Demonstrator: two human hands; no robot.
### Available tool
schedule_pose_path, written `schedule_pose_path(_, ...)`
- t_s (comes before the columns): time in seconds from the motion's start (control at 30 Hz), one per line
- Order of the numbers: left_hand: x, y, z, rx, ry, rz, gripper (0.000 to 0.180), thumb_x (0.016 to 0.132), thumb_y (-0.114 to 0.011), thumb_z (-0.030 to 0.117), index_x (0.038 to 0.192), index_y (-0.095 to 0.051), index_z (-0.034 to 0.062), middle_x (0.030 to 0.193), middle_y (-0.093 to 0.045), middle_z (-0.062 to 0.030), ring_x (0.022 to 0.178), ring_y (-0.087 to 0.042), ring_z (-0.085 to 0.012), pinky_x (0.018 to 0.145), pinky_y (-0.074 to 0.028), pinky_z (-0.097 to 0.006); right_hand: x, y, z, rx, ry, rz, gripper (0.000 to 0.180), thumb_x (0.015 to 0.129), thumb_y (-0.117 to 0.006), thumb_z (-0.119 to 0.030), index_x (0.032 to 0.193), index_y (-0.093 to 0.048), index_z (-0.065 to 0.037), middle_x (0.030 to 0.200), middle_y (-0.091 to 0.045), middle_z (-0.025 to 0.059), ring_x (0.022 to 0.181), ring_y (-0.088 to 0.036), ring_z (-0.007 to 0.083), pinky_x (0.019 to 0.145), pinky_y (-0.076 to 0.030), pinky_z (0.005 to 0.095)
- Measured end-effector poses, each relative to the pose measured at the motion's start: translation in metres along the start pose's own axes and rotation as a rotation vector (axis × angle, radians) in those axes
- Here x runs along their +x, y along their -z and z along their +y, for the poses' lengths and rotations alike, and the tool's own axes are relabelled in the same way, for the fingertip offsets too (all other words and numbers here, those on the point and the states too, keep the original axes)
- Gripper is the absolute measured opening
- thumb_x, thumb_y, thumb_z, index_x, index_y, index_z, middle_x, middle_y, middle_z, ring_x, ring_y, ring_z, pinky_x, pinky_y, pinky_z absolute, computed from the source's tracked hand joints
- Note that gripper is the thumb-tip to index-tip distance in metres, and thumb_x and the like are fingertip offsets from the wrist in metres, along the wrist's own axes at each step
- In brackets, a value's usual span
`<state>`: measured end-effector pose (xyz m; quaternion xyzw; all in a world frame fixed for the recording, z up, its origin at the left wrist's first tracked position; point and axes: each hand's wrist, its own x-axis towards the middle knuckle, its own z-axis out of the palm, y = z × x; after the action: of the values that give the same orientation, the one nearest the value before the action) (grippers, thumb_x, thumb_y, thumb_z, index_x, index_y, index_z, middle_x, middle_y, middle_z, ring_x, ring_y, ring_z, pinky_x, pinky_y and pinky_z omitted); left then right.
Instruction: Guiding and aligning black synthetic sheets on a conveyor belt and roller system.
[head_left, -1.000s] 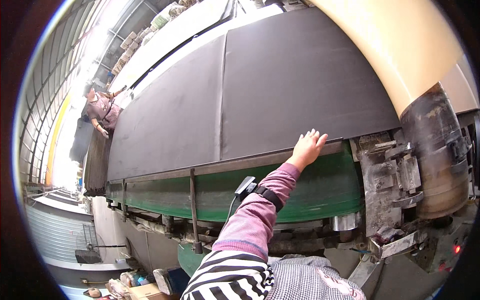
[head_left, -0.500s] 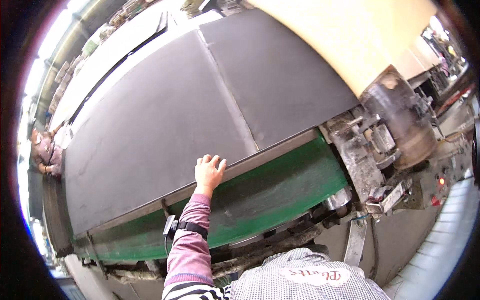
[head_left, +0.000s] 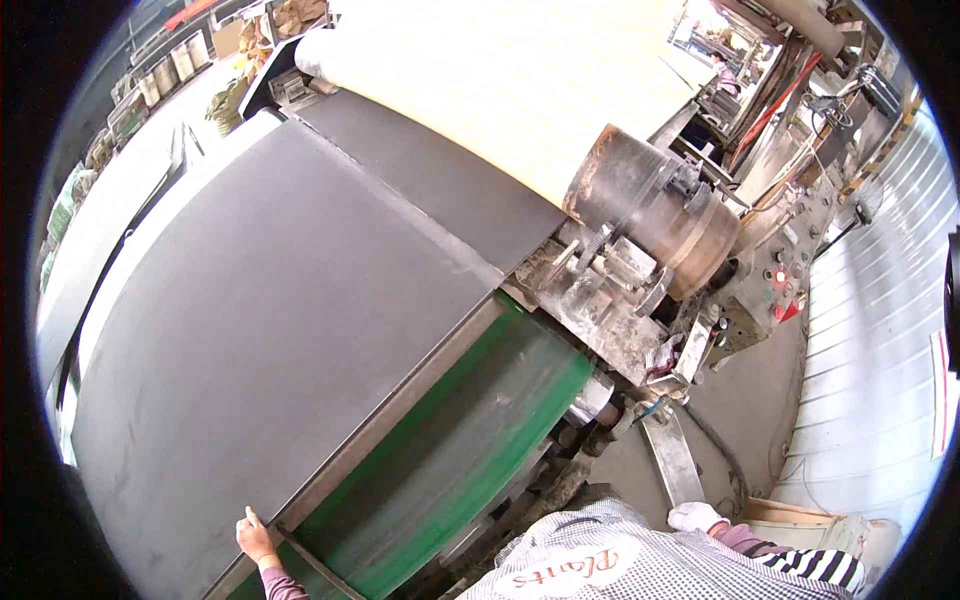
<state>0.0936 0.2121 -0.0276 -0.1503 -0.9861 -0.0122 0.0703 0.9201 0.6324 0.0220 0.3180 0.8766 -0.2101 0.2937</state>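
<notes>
A large dark grey sheet (head_left: 270, 330) lies flat on a long machine bed with a green belt (head_left: 470, 440) along its near side. My left hand (head_left: 255, 540) rests on the sheet's near edge at the bottom left, fingers loosely apart and holding nothing. My right hand (head_left: 695, 517), in a white glove with a pink and striped sleeve behind it, hangs low at the bottom right beside my checked shirt. Its fingers look curled, and I cannot make out whether it holds anything.
A wide cream roll (head_left: 520, 90) feeds over a rusty steel roller (head_left: 650, 205) at the far end of the sheet. Metal brackets and a control box (head_left: 770, 290) stand to the right. A corrugated metal wall (head_left: 880, 330) runs along the right side.
The view has swung right toward the roller end. My left hand has slid to the lower left along the sheet's edge. My gloved right hand has come into view; the person at far left is gone.
</notes>
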Motion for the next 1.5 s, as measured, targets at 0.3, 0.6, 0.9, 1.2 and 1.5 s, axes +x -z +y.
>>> schedule_pose_path(0.3, -0.012, 0.054, 0.183, -0.271, -0.215, 0.009, 0.04, 0.09, -0.058, 0.037, 0.072, -0.067, 0.0014, 0.079, -0.06, -0.0132, 0.083, -0.058, -0.0309, 0.076, -0.046, -0.042, 0.023, 0.001, -0.01, 0.134, 0.087, 0.183, 0.033, 0.085, -0.051, -0.036, 0.099, -0.066, -0.011, 0.107, -0.066, 0.0098, 0.099, -0.061, 0.0315, 0.088, -0.048, 0.04)
schedule_pose_path(0.6, -0.013, 0.076, 0.3, -0.43, -0.353, -0.199, 0.043, 0.089, -0.057, 0.04, 0.1, -0.068, -0.0004, 0.106, -0.064, -0.0204, 0.106, -0.057, -0.0373, 0.093, -0.044, -0.042, 0.027, 0.069, -0.076, 0.643, -0.544, 0.096, 0.04, 0.081, -0.058, -0.029, 0.115, -0.064, -0.009, 0.103, -0.068, 0.0127, 0.095, -0.065, 0.0246, 0.084, -0.05, 0.0339)
schedule_pose_path(0.9, 0.007, 0.079, 0.134, -0.132, -0.11, -0.663, 0.05, 0.096, -0.034, 0.054, 0.141, -0.042, 0.0334, 0.153, -0.017, -0.0241, 0.134, -0.019, -0.0563, 0.108, -0.017, -0.065, -0.001, -0.032, -0.004, 0.077, -0.135, -0.089, 0.034, 0.08, -0.051, -0.029, 0.103, -0.07, -0.011, 0.108, -0.067, 0.0146, 0.1, -0.063, 0.0335, 0.089, -0.049, 0.0396)
schedule_pose_path(1.2, -0.006, 0.09, 0.272, -0.05, -0.327, -0.541, 0.052, 0.095, -0.034, 0.055, 0.139, -0.046, 0.0297, 0.145, -0.033, -0.0289, 0.118, -0.042, -0.0595, 0.101, -0.033, -0.061, 0.011, 0.007, -0.049, 0.307, -0.524, -0.322, 0.046, 0.087, -0.049, -0.043, 0.104, -0.069, -0.006, 0.11, -0.064, 0.0214, 0.105, -0.06, 0.0377, 0.091, -0.046, 0.0451)
schedule_pose_path(1.5, 0.026, 0.02, 0.179, -0.396, -0.507, -0.3, 0.045, 0.093, -0.051, 0.04, 0.117, -0.064, 0.0039, 0.129, -0.053, -0.0237, 0.126, -0.045, -0.0395, 0.105, -0.037, -0.042, 0.028, 0.007, -0.036, 0.238, -0.4, -0.36, 0.046, 0.082, -0.047, -0.044, 0.101, -0.07, -0.009, 0.106, -0.065, 0.0229, 0.101, -0.061, 0.0399, 0.088, -0.046, 0.0462)
